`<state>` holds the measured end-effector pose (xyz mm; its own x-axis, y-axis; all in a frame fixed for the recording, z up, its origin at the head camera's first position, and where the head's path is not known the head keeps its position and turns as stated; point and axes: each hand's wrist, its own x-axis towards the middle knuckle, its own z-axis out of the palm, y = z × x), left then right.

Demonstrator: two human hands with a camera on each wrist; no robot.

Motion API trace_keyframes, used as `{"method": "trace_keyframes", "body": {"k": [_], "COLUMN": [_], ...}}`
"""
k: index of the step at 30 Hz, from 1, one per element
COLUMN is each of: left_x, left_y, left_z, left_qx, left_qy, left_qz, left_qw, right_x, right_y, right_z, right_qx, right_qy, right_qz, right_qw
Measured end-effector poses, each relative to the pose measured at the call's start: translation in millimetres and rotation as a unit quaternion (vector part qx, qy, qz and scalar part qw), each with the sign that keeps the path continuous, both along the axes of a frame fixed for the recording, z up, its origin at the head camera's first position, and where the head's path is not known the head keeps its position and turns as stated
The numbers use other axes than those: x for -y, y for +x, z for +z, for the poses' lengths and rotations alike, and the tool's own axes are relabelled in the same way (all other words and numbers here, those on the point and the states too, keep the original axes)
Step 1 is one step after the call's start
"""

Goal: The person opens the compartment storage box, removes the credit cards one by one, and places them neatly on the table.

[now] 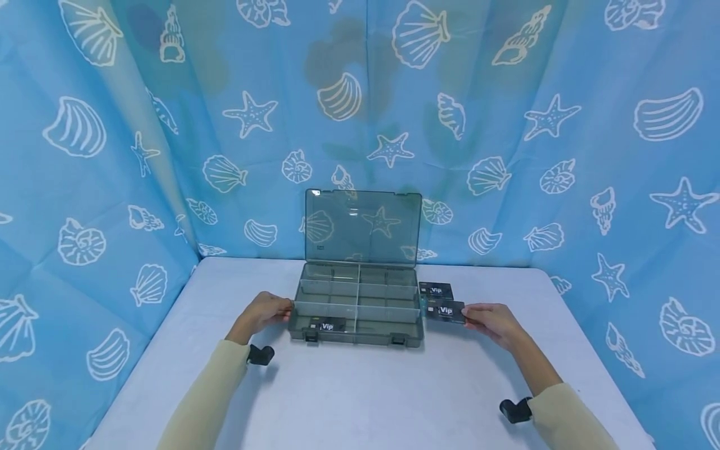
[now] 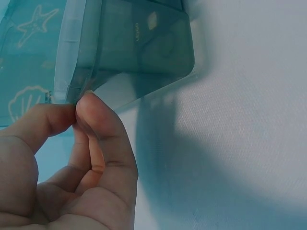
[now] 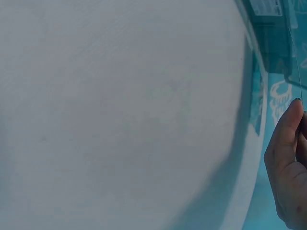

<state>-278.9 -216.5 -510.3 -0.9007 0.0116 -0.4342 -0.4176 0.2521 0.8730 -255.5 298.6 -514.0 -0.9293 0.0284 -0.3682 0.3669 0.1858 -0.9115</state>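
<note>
Head view: on the white counter (image 1: 360, 394), your grey divided case (image 1: 388, 312) stands open, likely light, stiff plastic that could slide; brace its side, where your left hand (image 1: 265, 315) pinches the left edge. Your right hand (image 1: 496, 320) pinches the right end of the black card (image 1: 445, 311), just right of the case; expect it thin, light and perhaps slippery, so grip the short edge. A loose card (image 1: 435, 289) lies just beyond

Beyond the table's (image 1: 360, 394) far edge, the blue curtain (image 1: 360, 150) bears white-outlined shells and starfish. The table is white, the box (image 1: 354, 338) smoky grey with paler dividers (image 1: 329, 309), the cards (image 1: 447, 311) black with white "Vip" lettering, the sleeves (image 1: 205, 394) cream.
</note>
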Motion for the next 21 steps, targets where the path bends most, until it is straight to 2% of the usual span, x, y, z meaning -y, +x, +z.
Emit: {"method": "trace_keyframes", "body": {"k": [7,12,15,18,21], "left_x": [-2,-1,-2,-2,-3], "left_y": [-0.2,-0.7,-0.5,-0.4,-0.4], "left_z": [-0.6,-1.1,-0.9,-0.5,-0.6], "left_qx": [0.001,0.001,0.001,0.003,0.004], "left_qy": [-0.004,-0.002,-0.006,-0.012,-0.015], "left_qz": [0.005,0.006,0.009,0.009,0.008], "left_qw": [1.0000,1.0000,0.9999,0.9999,0.9998], "right_x": [-6,-1,5,11,16], "right_y": [4.0,3.5,2.8,1.5,0.4], "right_z": [-20.4,-27.6,-28.7,-28.0,-26.0], "right_qx": [0.020,0.004,-0.014,-0.020,-0.020], "right_qy": [0.010,0.074,0.149,0.217,0.261], "right_qz": [-0.012,0.003,0.018,0.019,0.018], "right_qw": [1.000,0.997,0.989,0.976,0.965]}}
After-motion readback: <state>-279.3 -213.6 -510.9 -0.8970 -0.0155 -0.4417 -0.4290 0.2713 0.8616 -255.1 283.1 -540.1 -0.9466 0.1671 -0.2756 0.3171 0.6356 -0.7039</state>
